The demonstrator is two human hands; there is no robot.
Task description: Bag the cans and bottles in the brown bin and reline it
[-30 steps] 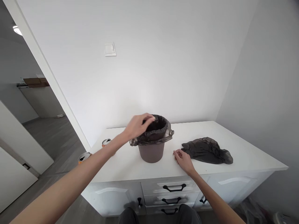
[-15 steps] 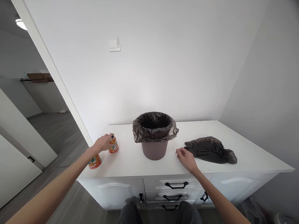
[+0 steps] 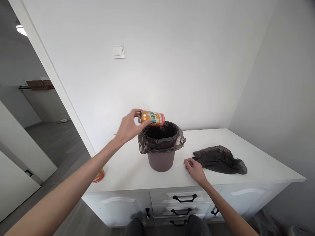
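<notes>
An orange drink can (image 3: 155,118) lies sideways in the grip of my left hand (image 3: 131,125), held in the air above the left part of a trash bin (image 3: 161,161). The bin is brownish purple, and a dark plastic bag (image 3: 161,146) lines it and folds over its rim. My right hand (image 3: 195,168) rests on the white countertop (image 3: 128,175) to the right of the bin, its fingers loosely curled; whether anything is in them is hidden. Just beyond it lies a crumpled black plastic bag (image 3: 220,160). A second orange can (image 3: 98,177) stands at the left, mostly behind my left forearm.
The countertop tops a white cabinet with black handles (image 3: 185,198). A white wall with a light switch (image 3: 119,51) rises behind it. On the left are a doorway and a white door (image 3: 17,173).
My left hand has lifted the can off the countertop and carried it right, tipping it sideways over the bin. My right hand stays in place. The view has shifted slightly.
</notes>
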